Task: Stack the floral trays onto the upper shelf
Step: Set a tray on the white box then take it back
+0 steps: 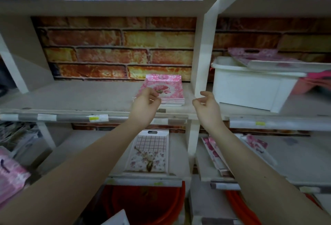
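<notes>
A stack of pink floral trays (167,88) lies on the upper shelf (80,97) against the brick-pattern back wall. My left hand (146,105) hovers just in front of the stack's left corner, fingers loosely curled, holding nothing. At the same height, in front of the white upright post, my right hand (207,105) is also empty, with relaxed fingers. On the shelf below lies a checked floral tray (150,153). More pink floral trays (216,154) lie in the lower right bay.
A white upright post (203,54) divides the bays. A white plastic tub (250,86) stands on the right upper shelf with a pink floral tray (265,58) resting across it. Red basins (146,205) sit at the bottom. Pink packaged goods (10,176) lie at lower left.
</notes>
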Demonstrator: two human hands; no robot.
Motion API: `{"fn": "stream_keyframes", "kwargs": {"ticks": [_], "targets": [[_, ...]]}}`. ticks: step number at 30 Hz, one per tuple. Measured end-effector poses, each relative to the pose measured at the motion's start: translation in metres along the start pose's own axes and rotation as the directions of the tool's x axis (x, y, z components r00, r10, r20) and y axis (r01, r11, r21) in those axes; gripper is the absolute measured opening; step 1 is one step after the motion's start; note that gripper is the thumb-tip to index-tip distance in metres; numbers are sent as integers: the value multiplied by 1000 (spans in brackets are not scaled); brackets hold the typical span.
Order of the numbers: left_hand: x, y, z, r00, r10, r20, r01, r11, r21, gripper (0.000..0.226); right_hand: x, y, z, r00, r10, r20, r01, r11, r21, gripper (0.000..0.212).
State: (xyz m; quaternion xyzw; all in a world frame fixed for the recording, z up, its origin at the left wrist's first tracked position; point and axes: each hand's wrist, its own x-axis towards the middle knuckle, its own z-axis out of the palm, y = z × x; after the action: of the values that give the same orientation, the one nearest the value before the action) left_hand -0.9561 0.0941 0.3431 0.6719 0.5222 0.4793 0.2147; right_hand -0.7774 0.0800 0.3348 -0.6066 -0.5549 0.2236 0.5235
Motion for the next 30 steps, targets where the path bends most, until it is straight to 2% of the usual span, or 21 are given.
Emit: {"fn": "stream_keyframes", "kwargs": {"ticks": [3,7,12,19,26,30], "targets": [[-12,12,-4,1000,-16,19,18,995,-103,3,-22,-4,-11,999,19,-33,-18,1000,25,45],[-30,24,-1,991,-66,117,96,958,-270,17,-43,-9,-27,997,58,-58,-53,995,83,41],[-50,37,7,995,-53,81,74,955,-286,11,-57,-11,-50,990,96,-103,-72,973,218,33],[-43,75,25,992,-27,125,61,959,-277,11,-49,-4,-89,975,176,-133,-103,896,432,32],[-13,124,106,970,-43,237,127,928,-351,13,-3,29,-166,954,223,-201,-86,844,529,21],[10,150,173,949,-81,304,200,900,-386,15,33,57,-225,937,261,-234,-93,829,552,32]]}}
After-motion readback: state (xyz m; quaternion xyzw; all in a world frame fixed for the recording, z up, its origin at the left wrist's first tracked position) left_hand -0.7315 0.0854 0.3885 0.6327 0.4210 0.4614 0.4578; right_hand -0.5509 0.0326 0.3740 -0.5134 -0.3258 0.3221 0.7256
